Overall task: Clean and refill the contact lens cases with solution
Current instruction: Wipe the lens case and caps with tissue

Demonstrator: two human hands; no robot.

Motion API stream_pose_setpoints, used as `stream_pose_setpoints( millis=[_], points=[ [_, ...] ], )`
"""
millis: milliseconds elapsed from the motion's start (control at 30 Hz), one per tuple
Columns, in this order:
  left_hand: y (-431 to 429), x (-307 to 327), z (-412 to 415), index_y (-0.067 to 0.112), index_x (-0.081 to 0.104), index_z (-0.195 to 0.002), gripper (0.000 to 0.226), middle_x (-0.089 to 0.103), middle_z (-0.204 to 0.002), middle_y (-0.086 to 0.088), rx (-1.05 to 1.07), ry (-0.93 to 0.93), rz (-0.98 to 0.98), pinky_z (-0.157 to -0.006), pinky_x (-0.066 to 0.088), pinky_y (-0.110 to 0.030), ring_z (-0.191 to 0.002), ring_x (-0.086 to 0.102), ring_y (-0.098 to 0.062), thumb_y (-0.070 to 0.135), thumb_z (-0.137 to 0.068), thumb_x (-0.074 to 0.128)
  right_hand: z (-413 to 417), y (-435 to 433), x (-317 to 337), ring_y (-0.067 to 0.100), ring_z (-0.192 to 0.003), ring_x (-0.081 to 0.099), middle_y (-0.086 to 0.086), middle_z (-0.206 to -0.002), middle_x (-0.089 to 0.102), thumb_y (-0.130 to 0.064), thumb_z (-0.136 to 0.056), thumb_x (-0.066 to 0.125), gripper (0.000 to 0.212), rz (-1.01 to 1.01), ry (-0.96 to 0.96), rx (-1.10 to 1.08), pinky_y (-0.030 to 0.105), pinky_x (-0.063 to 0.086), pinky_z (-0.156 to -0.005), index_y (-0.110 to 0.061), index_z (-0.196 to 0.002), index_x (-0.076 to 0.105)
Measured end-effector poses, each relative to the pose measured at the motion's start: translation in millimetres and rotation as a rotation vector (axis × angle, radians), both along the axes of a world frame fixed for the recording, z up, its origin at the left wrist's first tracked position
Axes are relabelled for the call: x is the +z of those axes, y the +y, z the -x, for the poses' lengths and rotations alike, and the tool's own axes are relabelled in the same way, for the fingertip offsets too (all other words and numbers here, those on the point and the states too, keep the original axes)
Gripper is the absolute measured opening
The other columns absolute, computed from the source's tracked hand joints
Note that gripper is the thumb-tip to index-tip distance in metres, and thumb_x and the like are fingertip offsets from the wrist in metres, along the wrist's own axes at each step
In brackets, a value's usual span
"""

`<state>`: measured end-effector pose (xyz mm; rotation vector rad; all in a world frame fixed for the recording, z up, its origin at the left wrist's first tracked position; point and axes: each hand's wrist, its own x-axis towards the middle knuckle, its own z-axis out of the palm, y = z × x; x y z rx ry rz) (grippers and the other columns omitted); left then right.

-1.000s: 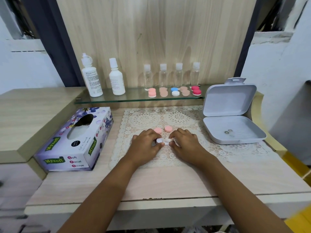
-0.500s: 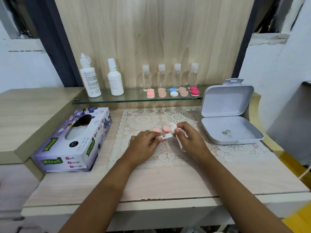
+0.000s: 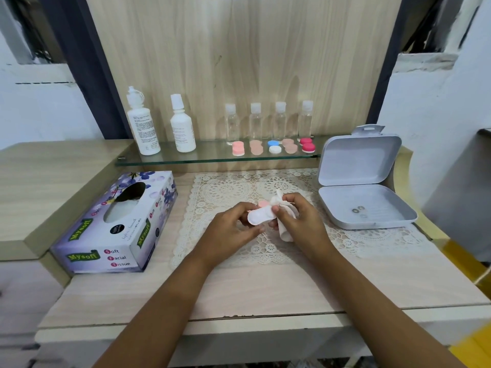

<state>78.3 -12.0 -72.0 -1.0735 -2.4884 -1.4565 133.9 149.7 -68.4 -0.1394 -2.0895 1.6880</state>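
My left hand [image 3: 231,226] holds a white contact lens case [image 3: 258,216] tilted up above the lace mat [image 3: 228,192]. My right hand [image 3: 299,219] pinches a white tissue [image 3: 284,229] against the case's right end, thumb on top. A pink cap [image 3: 263,203] lies on the mat just behind the case. Two white solution bottles, a tall one [image 3: 142,126] and a shorter one [image 3: 182,126], stand on the glass shelf [image 3: 212,159]. Several closed lens cases, pink [image 3: 238,149], blue and white [image 3: 274,147] and red [image 3: 307,146], sit on that shelf.
A purple tissue box [image 3: 117,224] lies left of the mat. An open white plastic box [image 3: 364,181] with small rings inside stands at the right. Several small clear bottles [image 3: 268,120] line the back of the shelf. The table's front edge is near my forearms.
Both hands lifted the white case off the mat and tilted it. My right hand brought the tissue up onto the case's right end.
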Motion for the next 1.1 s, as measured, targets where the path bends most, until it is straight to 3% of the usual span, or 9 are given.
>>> stream_pose_setpoints(
  millis=[133, 233, 300, 467, 600, 700, 867, 1000, 1100],
  points=[
    [0.6, -2.7, 3.7, 0.019, 0.066, -0.108, 0.031, 0.067, -0.091, 0.007, 0.009, 0.141, -0.007, -0.073, 0.041, -0.008, -0.081, 0.058, -0.001, 0.02, -0.078, 0.074, 3.7, 2.3, -7.3, 0.018, -0.074, 0.067, 0.002, -0.077, 0.07, -0.02, -0.088, 0.061, 0.009, -0.157, 0.008, -0.101, 0.029, 0.051, -0.067, -0.023, -0.095, 0.057],
    [0.6, -3.7, 6.9, 0.018, 0.069, -0.106, 0.031, 0.064, -0.09, 0.016, 0.039, 0.184, -0.035, -0.073, 0.038, -0.006, -0.081, 0.055, 0.002, 0.022, -0.076, 0.076, 4.3, 1.6, -9.5, 0.013, -0.078, 0.058, -0.002, -0.085, 0.064, -0.016, -0.088, 0.061, 0.013, -0.334, 0.095, -0.188, 0.005, 0.039, -0.067, -0.01, -0.1, 0.063],
    [0.5, -3.6, 7.5, 0.019, 0.07, -0.105, 0.031, 0.061, -0.09, 0.023, 0.055, 0.17, -0.053, -0.074, 0.036, -0.006, -0.083, 0.053, 0.004, 0.022, -0.075, 0.077, 5.2, 2.2, -11.8, 0.009, -0.085, 0.056, 0.002, -0.091, 0.062, -0.015, -0.085, 0.061, 0.015, -0.446, 0.235, -0.208, -0.001, 0.034, -0.073, -0.004, -0.095, 0.066],
    [0.4, -3.0, 7.1, 0.029, 0.069, -0.101, 0.032, 0.059, -0.085, 0.033, 0.056, 0.124, -0.085, -0.075, 0.036, -0.005, -0.089, 0.053, 0.001, 0.02, -0.072, 0.079, 6.7, 2.0, -21.7, 0.01, -0.089, 0.048, -0.001, -0.096, 0.046, -0.029, -0.082, 0.059, 0.025, -0.565, 0.363, -0.134, 0.013, 0.038, -0.08, -0.006, -0.087, 0.07],
    [-0.6, -2.1, 7.0, 0.036, 0.068, -0.101, 0.033, 0.06, -0.087, 0.035, 0.056, 0.104, -0.076, -0.076, 0.034, -0.004, -0.093, 0.052, 0.002, 0.024, -0.072, 0.079, 10.5, 7.4, -21.0, 0.022, -0.081, 0.053, 0.005, -0.088, 0.05, -0.03, -0.08, 0.056, 0.031, -0.59, 0.395, -0.31, 0.029, 0.044, -0.071, -0.003, -0.087, 0.071],
    [-0.9, -1.2, 6.7, 0.044, 0.065, -0.097, 0.035, 0.06, -0.088, 0.04, 0.061, 0.102, -0.072, -0.077, 0.033, -0.004, -0.095, 0.05, 0.003, 0.026, -0.071, 0.079, 9.0, 7.4, -21.3, 0.026, -0.077, 0.054, 0.006, -0.082, 0.055, -0.029, -0.08, 0.055, 0.03, -0.635, 0.395, -0.288, 0.037, 0.046, -0.067, -0.005, -0.086, 0.071],
    [-1.5, -1.5, 7.5, 0.042, 0.066, -0.095, 0.038, 0.063, -0.088, 0.034, 0.052, 0.011, -0.158, -0.074, 0.035, -0.006, -0.09, 0.052, 0.006, 0.018, -0.069, 0.081, 6.4, 1.8, -25.4, 0.012, -0.082, 0.043, -0.004, -0.08, 0.06, -0.033, -0.082, 0.054, 0.023, -0.766, 0.37, -0.189, 0.039, 0.044, -0.064, -0.016, -0.084, 0.07],
    [-1.1, -1.5, 7.2, 0.041, 0.068, -0.094, 0.037, 0.064, -0.082, 0.032, 0.034, -0.062, -0.174, -0.07, 0.036, -0.006, -0.084, 0.054, 0.006, 0.018, -0.068, 0.081, 9.3, 4.7, -23.5, 0.014, -0.08, 0.045, 0.001, -0.08, 0.062, -0.029, -0.084, 0.053, 0.025, -0.728, 0.401, -0.316, 0.04, 0.046, -0.063, -0.01, -0.085, 0.069],
    [-1.2, -2.2, 6.6, 0.042, 0.068, -0.094, 0.036, 0.065, -0.084, 0.028, 0.015, -0.072, -0.14, -0.075, 0.039, -0.009, -0.09, 0.056, 0.003, 0.02, -0.068, 0.081, 9.5, 2.1, -24.0, 0.013, -0.08, 0.044, 0.001, -0.08, 0.061, -0.027, -0.083, 0.053, 0.024, -0.765, 0.419, -0.294, 0.038, 0.045, -0.061, -0.01, -0.084, 0.069]
  ],
)
